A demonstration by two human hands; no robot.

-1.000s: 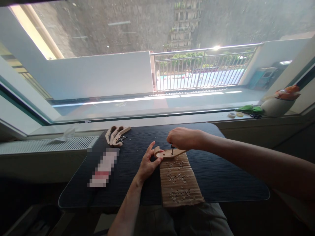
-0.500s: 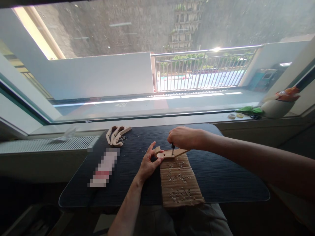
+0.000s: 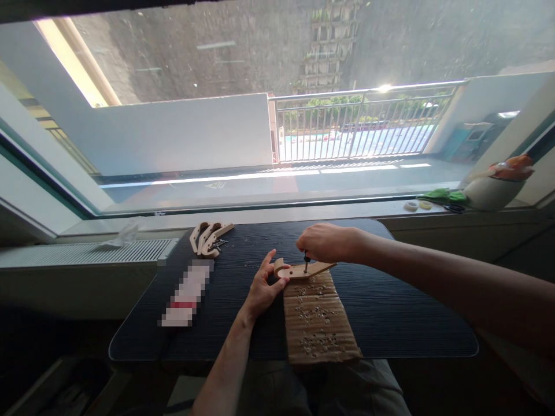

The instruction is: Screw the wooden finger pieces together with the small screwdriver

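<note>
A curved wooden piece point(image 3: 299, 270) lies at the far end of a strip of cardboard point(image 3: 318, 318) on the dark table point(image 3: 390, 312). My left hand point(image 3: 262, 286) grips its left, hooked end between thumb and fingers. My right hand point(image 3: 323, 242) is closed in a fist above the piece, round a small dark tool point(image 3: 306, 260) whose tip stands upright on the wood. Pale wood chips are scattered over the cardboard.
Several more curved wooden pieces point(image 3: 208, 237) with small dark screws lie at the table's far left corner. A pixelated flat object point(image 3: 187, 293) lies left of my hand. Behind runs a window sill with a radiator grille point(image 3: 87, 252), crumpled tissue point(image 3: 121, 236) and a pot point(image 3: 492, 190).
My hands and the wooden piece stay where they were; the view has shifted slightly. The right fist keeps working the tool on the same spot.
</note>
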